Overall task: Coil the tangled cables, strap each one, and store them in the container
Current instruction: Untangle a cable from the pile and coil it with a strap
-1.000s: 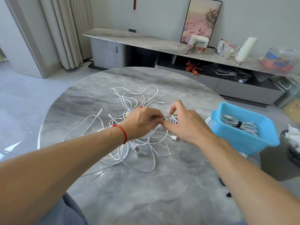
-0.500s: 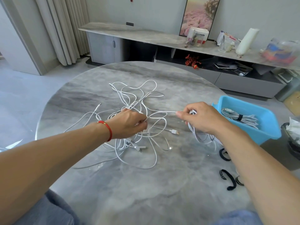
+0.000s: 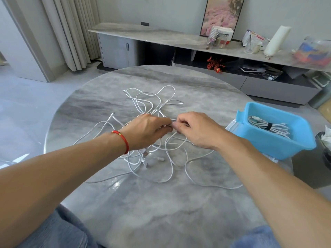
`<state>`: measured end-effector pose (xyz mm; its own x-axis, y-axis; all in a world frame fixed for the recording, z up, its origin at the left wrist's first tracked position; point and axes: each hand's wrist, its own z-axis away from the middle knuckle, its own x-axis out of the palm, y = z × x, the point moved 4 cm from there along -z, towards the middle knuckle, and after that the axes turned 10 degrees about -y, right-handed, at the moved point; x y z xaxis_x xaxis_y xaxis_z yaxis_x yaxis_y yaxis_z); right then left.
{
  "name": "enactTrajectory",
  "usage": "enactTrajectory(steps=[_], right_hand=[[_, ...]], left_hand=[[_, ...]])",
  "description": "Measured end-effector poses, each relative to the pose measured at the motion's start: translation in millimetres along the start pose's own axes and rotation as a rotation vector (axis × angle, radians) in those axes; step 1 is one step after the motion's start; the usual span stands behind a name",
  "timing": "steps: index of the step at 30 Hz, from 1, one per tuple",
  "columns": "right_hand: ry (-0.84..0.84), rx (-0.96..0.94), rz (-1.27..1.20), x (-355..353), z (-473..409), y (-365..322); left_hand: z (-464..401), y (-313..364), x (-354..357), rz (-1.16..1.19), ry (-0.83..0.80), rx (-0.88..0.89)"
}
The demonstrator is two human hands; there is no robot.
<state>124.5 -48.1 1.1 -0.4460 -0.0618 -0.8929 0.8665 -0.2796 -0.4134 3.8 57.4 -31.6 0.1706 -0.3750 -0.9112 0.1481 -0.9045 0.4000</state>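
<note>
**Hands back together at the tangle — next pull coming up**

Half a sec ago we had our hands spread apart, w/ a run of cable stretched between them and the right one over by the bin. Now both are back together above the white cables (image 3: 152, 145) mid-counter. Left hand (image 3: 150, 130) fingers curl into the pile, gripping strands at its right edge; right hand (image 3: 195, 129) is curled too, pinching a cable right beside the left fingertips. Exactly which strand each one has, we can't tell, too fine.

Our read: we're feeding one cable out hand over hand, so this is a re-grip, not a finished coil. Pile is loose, spread from the far loops to the near right of the counter (image 3: 161, 212).

Blue container (image 3: 268, 145) sits at the right edge, one strapped coil (image 3: 268, 125) already inside. So approx one done, the rest still to go.
</note>
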Motion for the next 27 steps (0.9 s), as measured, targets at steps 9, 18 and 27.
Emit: enactTrajectory(steps=[9, 18, 27], right_hand=[[0.317, -0.247, -1.202, -51.8, 24.3, 1.5], [0.16, 0.074, -0.32, -24.9, 26.1, 17.1], [0.094, -0.038, -0.113, -12.3, 12.5, 7.9]], left_hand=[[8.0, -21.2, 8.1, -0.018, -0.124, -0.056], [-3.4, -3.0, 6.4, 0.025, -0.047, 0.041], [-2.8, -0.2, 0.7, 0.097, 0.039, 0.017]])
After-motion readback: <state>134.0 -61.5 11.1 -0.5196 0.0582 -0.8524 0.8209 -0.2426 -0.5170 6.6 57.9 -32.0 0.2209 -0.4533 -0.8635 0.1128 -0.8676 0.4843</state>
